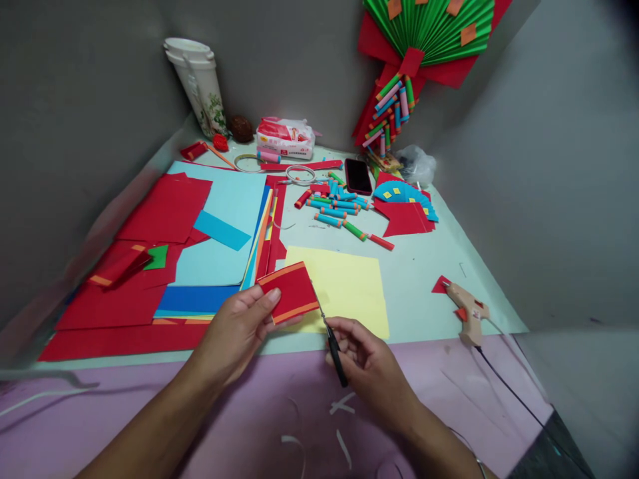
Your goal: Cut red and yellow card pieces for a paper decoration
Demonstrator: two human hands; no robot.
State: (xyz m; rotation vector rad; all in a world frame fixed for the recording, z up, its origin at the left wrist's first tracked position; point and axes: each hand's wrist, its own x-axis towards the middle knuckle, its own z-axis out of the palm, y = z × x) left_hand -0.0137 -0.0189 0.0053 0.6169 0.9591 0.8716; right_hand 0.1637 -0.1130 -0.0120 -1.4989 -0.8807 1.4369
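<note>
Pinched between thumb and fingers of my left hand [249,322] is a red paper piece [294,293] with orange strips along two opposite edges. My right hand [367,356] is closed around the black handle of a pair of scissors [334,346]. The scissors' blades lie along the right edge of the red paper; whether they are cutting into it I cannot tell. Beneath both, a yellow sheet [357,286] rests on the table near its front edge.
Red sheets [104,286] and a light blue sheet [214,259] are stacked at left. Several rolled paper tubes [332,213] lie behind the yellow sheet, near a phone [358,176]. A glue gun [469,313] with a trailing cord is at right. A white bin [200,86] stands behind.
</note>
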